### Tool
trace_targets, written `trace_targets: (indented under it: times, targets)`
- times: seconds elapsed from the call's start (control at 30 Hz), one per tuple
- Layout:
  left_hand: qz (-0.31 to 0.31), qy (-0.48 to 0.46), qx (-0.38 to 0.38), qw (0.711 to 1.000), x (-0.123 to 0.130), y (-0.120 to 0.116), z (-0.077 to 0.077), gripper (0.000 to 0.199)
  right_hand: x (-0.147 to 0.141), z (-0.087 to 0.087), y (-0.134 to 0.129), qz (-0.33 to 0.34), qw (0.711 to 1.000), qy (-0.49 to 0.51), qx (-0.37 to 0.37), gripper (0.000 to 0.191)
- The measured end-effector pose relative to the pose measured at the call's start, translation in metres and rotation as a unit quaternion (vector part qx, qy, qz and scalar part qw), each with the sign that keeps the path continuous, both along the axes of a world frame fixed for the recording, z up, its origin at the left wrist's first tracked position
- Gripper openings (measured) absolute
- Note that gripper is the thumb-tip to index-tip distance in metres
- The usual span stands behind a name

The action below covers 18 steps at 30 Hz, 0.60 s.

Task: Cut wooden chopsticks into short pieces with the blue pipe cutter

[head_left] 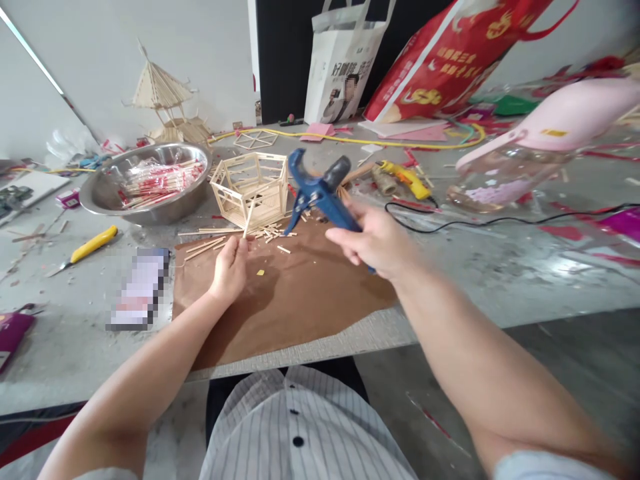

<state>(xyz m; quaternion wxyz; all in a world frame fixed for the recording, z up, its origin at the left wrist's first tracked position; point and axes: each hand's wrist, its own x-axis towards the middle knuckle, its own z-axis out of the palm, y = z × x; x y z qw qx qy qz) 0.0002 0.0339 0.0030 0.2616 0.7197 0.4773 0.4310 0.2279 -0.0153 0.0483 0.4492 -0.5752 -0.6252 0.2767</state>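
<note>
Between the fingertips of my left hand (231, 267), a thin wooden stick (249, 217) points up and away. My right hand (375, 237) is wrapped round the handle of a blue cutter (320, 187), whose jaws are apart and raised above the table, away from the stick. Just beyond my left hand stands a hexagonal frame of wooden sticks (230, 207). Short cut pieces (273, 232) and longer sticks (205, 248) lie along the far edge of a brown sheet (295, 293).
At the left are a steel bowl (170, 212) of wrapped sticks, a yellow knife (94, 244) and a phone (140, 287). A stick pavilion (163, 87) and bags (345, 67) stand behind. A yellow glue gun (410, 180), black cable and pink-topped bottle (520, 167) are at the right.
</note>
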Motion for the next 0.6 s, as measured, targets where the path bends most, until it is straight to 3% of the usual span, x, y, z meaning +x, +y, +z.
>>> trace_targets:
  times: [0.07, 0.13, 0.2, 0.27, 0.4, 0.6]
  targets:
    - [0.005, -0.056, -0.024, 0.998, 0.001, 0.000, 0.002, 0.033, -0.017, -0.003, 0.000, 0.125, 0.985, 0.102, -0.059, 0.027]
    - [-0.020, -0.111, -0.097, 0.989, 0.003, 0.000, 0.002, 0.033, -0.034, -0.009, 0.002, 0.196, 0.961, 0.173, -0.084, 0.020]
    - [-0.054, -0.149, -0.174, 0.972, 0.005, -0.001, 0.002, 0.031, -0.049, -0.018, 0.005, 0.205, 0.950, 0.219, -0.081, 0.015]
    - [-0.068, -0.174, -0.215, 0.959, 0.007, -0.001, 0.000, 0.028, -0.060, -0.028, 0.007, 0.170, 0.950, 0.253, -0.070, 0.014]
    - [-0.082, -0.185, -0.234, 0.951, 0.012, -0.003, -0.003, 0.026, -0.068, -0.046, 0.006, 0.184, 0.937, 0.291, -0.063, 0.027]
    - [-0.111, -0.124, -0.241, 0.956, 0.019, -0.010, -0.005, 0.028, -0.069, -0.053, 0.000, 0.209, 0.931, 0.293, -0.065, 0.023]
